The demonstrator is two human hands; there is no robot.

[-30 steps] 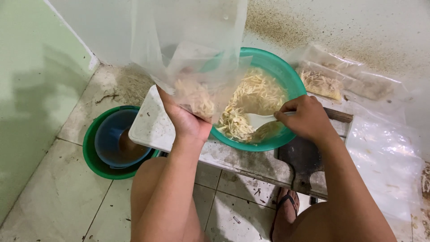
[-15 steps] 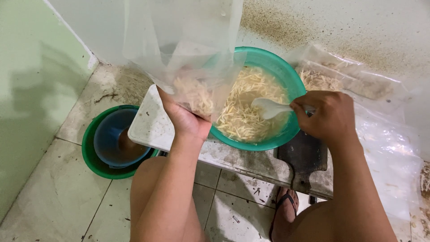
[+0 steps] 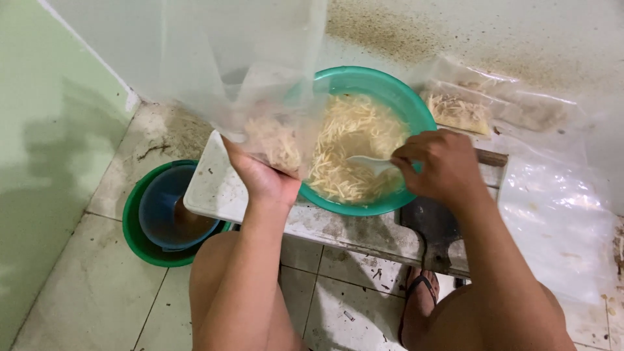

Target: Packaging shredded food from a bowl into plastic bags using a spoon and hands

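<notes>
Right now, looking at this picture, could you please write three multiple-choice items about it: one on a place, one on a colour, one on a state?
1. Where do the two nested basins stand?
A. on the tiled floor under the left arm
B. on the low table
C. inside the big bowl

2. What colour is the bowl that holds the pale shredded food?
A. red
B. teal green
C. black

3. What does the left hand do?
A. rests flat on the table
B. holds up a clear plastic bag with some shreds in it
C. grips a knife

Answers:
1 A, they sit on the floor tiles beside the low table.
2 B, its rim is teal green.
3 B, the bag hangs from that hand while the right hand holds a white spoon in the bowl.
</notes>
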